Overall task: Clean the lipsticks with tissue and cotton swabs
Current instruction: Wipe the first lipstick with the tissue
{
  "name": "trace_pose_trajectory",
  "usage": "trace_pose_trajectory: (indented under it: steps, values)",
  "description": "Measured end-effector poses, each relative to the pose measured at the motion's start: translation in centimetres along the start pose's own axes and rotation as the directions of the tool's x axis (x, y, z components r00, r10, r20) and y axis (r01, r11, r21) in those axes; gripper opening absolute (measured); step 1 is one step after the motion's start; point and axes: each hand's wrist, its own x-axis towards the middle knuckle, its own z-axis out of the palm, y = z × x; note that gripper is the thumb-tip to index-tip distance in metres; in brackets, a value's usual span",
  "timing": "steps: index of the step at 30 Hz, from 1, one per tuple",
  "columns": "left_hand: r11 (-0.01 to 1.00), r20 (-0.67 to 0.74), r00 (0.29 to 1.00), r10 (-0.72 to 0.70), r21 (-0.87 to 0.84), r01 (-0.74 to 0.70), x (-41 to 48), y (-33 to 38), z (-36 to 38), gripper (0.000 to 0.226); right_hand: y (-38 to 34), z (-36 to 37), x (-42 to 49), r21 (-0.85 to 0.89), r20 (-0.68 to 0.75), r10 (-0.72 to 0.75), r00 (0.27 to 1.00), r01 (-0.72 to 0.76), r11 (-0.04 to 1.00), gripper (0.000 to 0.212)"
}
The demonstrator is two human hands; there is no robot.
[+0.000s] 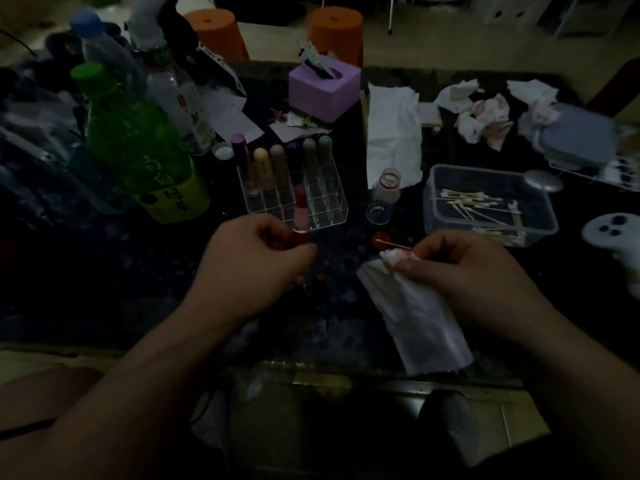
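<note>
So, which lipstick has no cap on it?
The pink-tubed lipstick that the left hand holds: its red tip is bare. The six others, standing in the back row of the clear organizer, all wear caps.

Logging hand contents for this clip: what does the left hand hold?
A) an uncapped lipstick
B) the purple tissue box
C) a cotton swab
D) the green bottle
A: the left hand grips the base of a pink lipstick with its red tip bare, in front of the clear rack; the right hand holds a tissue.
</note>
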Motion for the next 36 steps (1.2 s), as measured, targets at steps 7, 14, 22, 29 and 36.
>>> trace_pose_trajectory:
  steps: [7, 14, 22, 29, 36]
  values:
    - [0.799, 0.468, 0.881, 0.070, -0.554, 0.231, -4.6, 2.3, 0.3, 0.020, -1.5, 1.8, -3.5, 0.314, -0.120, -0.197, 0.973, 0.226, 0.922, 0.015]
    - [0.785, 0.435, 0.889, 0.144, -0.597, 0.165, -4.7, 2.2, 1.4, 0.019, -1.4, 2.6, -4.3, 0.453, -0.112, -0.187, 0.976, 0.218, 0.865, 0.013]
    - [0.811, 0.418, 0.892, 0.175, -0.575, 0.111, -4.3, 1.7, 1.5, 0.014, -1.2, 3.1, -3.9, 0.464, -0.162, -0.123, 0.979, 0.185, 0.866, 0.004]
    - [0.813, 0.449, 0.876, 0.177, -0.568, 0.128, -4.0, 1.6, 1.6, 0.016, -0.8, 3.1, -3.6, 0.543, -0.090, -0.121, 0.989, 0.150, 0.826, 0.008]
    - [0.827, 0.505, 0.836, 0.216, -0.549, 0.118, -3.8, 1.5, 1.0, 0.016, -0.5, 2.1, -2.6, 0.716, 0.123, -0.110, 0.986, -0.011, 0.698, 0.017]
